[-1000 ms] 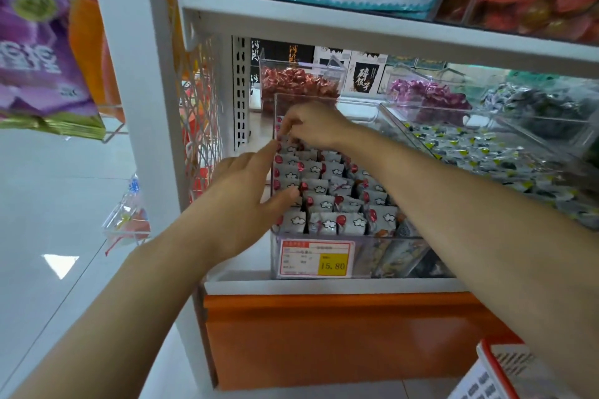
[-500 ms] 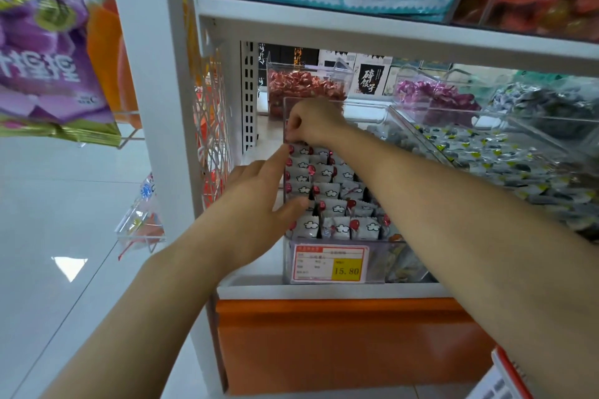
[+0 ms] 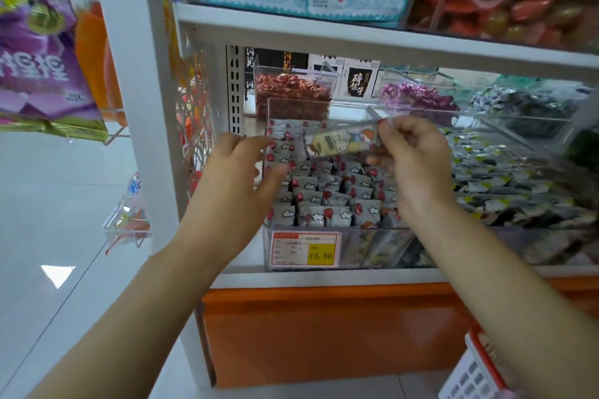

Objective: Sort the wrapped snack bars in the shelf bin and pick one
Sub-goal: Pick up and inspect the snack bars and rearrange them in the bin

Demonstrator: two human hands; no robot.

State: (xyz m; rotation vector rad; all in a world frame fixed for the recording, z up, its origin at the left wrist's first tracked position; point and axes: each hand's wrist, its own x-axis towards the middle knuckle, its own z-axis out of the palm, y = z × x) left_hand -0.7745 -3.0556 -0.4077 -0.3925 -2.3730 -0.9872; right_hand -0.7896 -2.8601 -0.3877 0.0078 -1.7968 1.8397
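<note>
The right grip (image 3: 418, 159) has come up out of the shelf bin (image 3: 363, 253). A second ago it was down at the far end, poking among the snack bars (image 3: 324, 201). Now it pinches one picked bar (image 3: 343, 141) by its end, between thumb and fingers. The bar sticks out sideways from this grip, toward the left grip (image 3: 233, 172), in the air above the bin.

The left grip has moved too. It was lying by the bin's side. Now it is up higher, with its fingers loosely spread and holding nothing. Whether it touches the bin wall cannot be told.

The other bars stand in neat rows below both grips. So the sorting looks done, and one bar looks picked.
</note>
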